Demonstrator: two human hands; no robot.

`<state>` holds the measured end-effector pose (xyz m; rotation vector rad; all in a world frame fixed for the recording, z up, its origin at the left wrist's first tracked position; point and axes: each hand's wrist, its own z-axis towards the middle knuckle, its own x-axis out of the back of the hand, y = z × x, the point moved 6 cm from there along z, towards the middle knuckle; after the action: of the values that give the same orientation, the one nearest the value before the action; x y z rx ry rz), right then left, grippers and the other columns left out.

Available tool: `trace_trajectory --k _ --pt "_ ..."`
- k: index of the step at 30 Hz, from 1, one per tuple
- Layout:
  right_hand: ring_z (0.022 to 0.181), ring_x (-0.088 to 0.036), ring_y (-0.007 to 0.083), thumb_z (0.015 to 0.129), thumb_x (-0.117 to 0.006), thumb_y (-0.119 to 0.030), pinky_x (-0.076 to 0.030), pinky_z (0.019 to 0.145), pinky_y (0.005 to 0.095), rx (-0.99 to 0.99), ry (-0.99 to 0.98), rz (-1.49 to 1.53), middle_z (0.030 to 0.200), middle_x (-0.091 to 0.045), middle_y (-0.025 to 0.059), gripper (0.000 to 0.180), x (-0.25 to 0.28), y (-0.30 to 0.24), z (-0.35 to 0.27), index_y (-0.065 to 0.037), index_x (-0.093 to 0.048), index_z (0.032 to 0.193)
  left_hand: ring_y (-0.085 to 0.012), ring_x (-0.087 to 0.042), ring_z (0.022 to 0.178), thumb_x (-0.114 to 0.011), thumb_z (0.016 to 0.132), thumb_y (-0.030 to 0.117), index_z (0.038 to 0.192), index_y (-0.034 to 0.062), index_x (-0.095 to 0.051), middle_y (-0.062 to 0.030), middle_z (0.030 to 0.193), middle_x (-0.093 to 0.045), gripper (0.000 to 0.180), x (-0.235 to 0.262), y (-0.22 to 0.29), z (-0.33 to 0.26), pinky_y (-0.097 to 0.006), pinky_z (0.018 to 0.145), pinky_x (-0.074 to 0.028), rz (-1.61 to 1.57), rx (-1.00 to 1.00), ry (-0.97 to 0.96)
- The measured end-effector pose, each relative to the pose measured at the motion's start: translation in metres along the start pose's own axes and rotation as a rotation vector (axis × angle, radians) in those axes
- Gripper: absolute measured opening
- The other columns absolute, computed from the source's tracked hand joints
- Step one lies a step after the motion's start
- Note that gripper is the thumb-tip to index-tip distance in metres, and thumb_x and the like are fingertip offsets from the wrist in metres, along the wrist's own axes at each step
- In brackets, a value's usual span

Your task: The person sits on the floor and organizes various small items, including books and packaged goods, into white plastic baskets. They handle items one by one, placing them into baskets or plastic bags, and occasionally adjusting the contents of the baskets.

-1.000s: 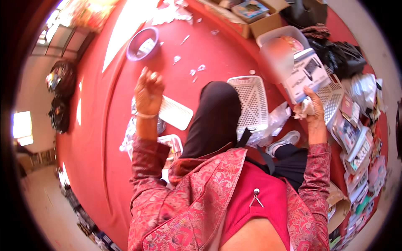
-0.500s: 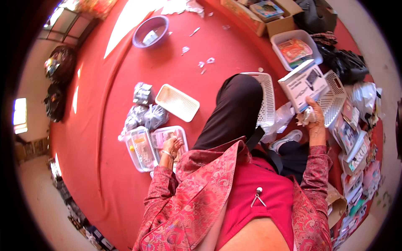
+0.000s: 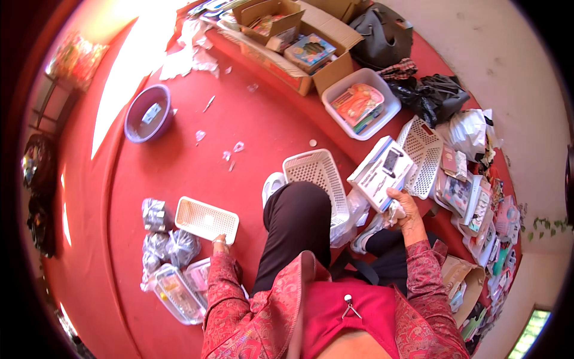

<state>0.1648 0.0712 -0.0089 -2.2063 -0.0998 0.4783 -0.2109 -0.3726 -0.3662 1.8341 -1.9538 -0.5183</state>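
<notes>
Toward the right edge of the red cloth (image 3: 179, 161), the right hand (image 3: 409, 209), fingers curled, grips a white box (image 3: 381, 172) and crumpled wrapping (image 3: 395, 211). The left hand (image 3: 220, 244) is at the near-right corner of the small basket (image 3: 206, 219), its opening unclear.

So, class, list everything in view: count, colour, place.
Flat cardboard box: 1, white, right hand
Crumpled wrapping: 1, whitish, right hand
Rectangular plastic baskets: 3, whitish, left, centre, right
Oblong plastic containers: 2+, clear, lower left
Bagged bundles: several, grey, left
Round plastic basin: 1, purple, upper left
Deep plastic tub: 1, translucent, upper right
Open cardboard cartons: several, brown, top
Handbag: 1, dark, top right
Plastic bags: several, black, white, both sides
Assorted packages: many, mixed, right edge
Loose scraps: several, whitish, upper left
Floor cloth: 1, red, underneath
Patterned jacket: 1, red, bottom
Black-trousered legs: 2, white shoes, centre
Left hand: 1, at left basket
Right hand: 1, holding box
</notes>
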Motion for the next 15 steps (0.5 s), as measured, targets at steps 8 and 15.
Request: trace_trajectory --k 8,15 --pt "0.066 -0.063 0.0196 0.070 -0.070 -0.015 -0.053 0.054 0.0327 -0.061 -0.025 -0.017 0.088 -0.062 0.0116 0.046 -0.020 0.000 0.000 -0.001 -0.052 0.110 -0.0191 -0.045 0.045 -0.057 0.068 0.015 0.082 0.0110 -0.054 -0.0032 0.063 -0.053 0.014 -0.015 0.031 0.001 -0.027 0.033 -0.032 0.240 0.204 -0.132" --pt "0.067 -0.062 0.0188 0.070 -0.069 -0.017 -0.049 0.045 0.0319 -0.069 -0.156 -0.073 0.085 -0.062 0.0095 0.044 -0.035 -0.015 -0.010 -0.001 -0.053 0.108 -0.0284 -0.058 0.080 -0.042 0.061 -0.007 0.100 -0.0035 -0.049 -0.0142 0.088 -0.056 0.041 -0.077 0.153 -0.105 -0.039 0.068 -0.051 -0.079 -0.222 -0.587"
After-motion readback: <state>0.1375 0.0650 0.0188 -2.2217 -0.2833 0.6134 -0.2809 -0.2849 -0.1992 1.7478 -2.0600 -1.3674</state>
